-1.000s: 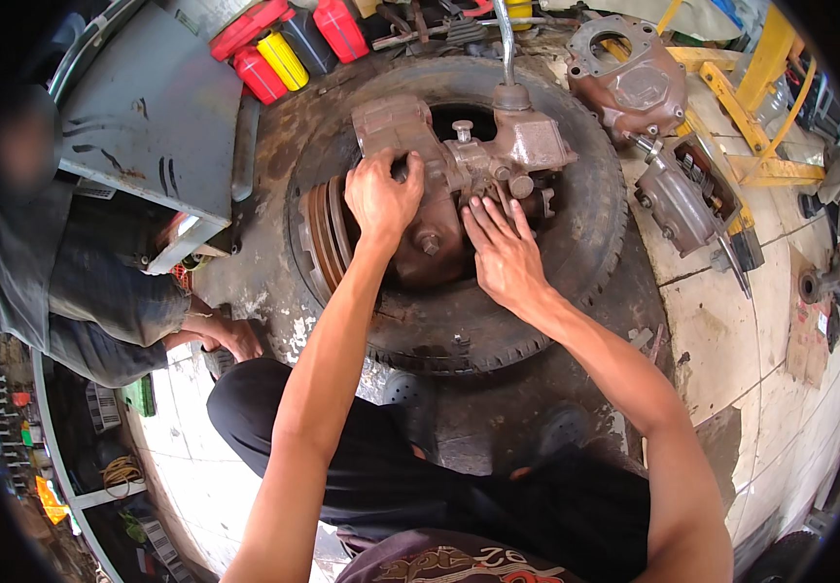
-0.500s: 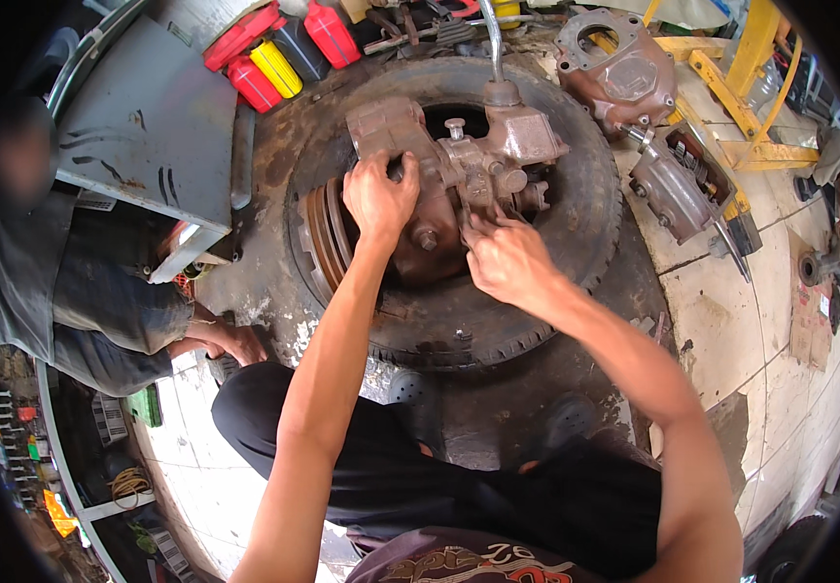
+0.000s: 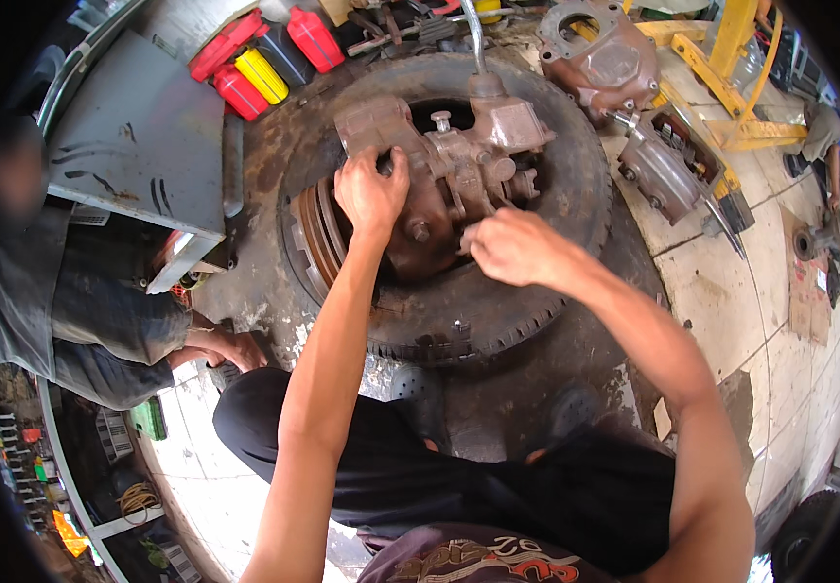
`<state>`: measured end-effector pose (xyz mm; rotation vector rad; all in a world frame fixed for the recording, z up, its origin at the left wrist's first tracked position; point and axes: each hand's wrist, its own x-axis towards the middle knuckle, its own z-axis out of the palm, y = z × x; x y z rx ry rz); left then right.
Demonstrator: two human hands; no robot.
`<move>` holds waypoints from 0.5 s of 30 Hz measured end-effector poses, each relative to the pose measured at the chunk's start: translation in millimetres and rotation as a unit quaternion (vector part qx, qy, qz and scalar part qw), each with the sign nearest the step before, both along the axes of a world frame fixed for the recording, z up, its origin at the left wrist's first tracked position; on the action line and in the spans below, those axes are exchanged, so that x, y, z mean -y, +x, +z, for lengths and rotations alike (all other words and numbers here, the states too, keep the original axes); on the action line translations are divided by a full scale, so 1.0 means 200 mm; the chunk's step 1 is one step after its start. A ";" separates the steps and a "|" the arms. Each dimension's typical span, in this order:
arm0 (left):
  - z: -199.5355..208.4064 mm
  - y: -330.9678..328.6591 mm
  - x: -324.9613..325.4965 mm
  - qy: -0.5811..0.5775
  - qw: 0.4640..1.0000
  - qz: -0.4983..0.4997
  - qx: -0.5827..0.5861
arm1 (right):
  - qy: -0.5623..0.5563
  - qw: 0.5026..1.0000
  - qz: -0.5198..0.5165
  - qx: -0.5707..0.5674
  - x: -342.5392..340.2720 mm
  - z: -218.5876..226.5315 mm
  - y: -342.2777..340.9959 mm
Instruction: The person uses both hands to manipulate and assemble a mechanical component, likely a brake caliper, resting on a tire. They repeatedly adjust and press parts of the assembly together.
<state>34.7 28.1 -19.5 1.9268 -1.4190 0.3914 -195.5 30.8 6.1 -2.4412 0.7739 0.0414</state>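
A brown metal gearbox [image 3: 423,175] with a tall shift lever [image 3: 474,34] lies on a big tyre [image 3: 527,316] laid flat in front of me. At its left end is a ringed, rusty pulley-like wheel [image 3: 315,238]. My left hand [image 3: 371,194] rests against the left part of the housing, its fingers curled round an edge near a dark opening. My right hand [image 3: 512,248] is closed at the housing's near right side, just right of a round bolt head [image 3: 420,231]. Its fingertips are bent inward and partly smeared; what they hold, if anything, is hidden.
Right of the tyre lie a brown bell housing [image 3: 603,63] and an open metal case with a shaft [image 3: 673,165], by a yellow frame [image 3: 721,68]. Red and yellow bottles [image 3: 262,76] stand back left, near a grey cabinet [image 3: 138,136]. A person [image 3: 99,301] sits at left.
The scene has shifted slightly left in the view. My right hand has drawn a little away from the housing and its fingers are curled tighter. My left hand keeps its place.
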 end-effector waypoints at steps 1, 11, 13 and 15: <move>0.01 -0.03 0.01 0.002 1.000 -0.003 -0.002 | -0.058 0.993 -0.040 0.099 0.02 -0.05 -0.04; 0.01 -0.01 0.00 -0.004 1.000 -0.016 -0.014 | -0.215 0.960 -0.095 0.151 -0.09 -0.32 0.09; 0.01 0.01 0.01 -0.007 1.000 -0.005 -0.001 | 0.041 0.996 -0.065 -0.038 -0.05 0.03 0.01; 0.00 -0.02 0.02 -0.012 1.000 -0.017 -0.009 | -0.026 0.971 -0.105 0.215 0.02 -0.11 -0.10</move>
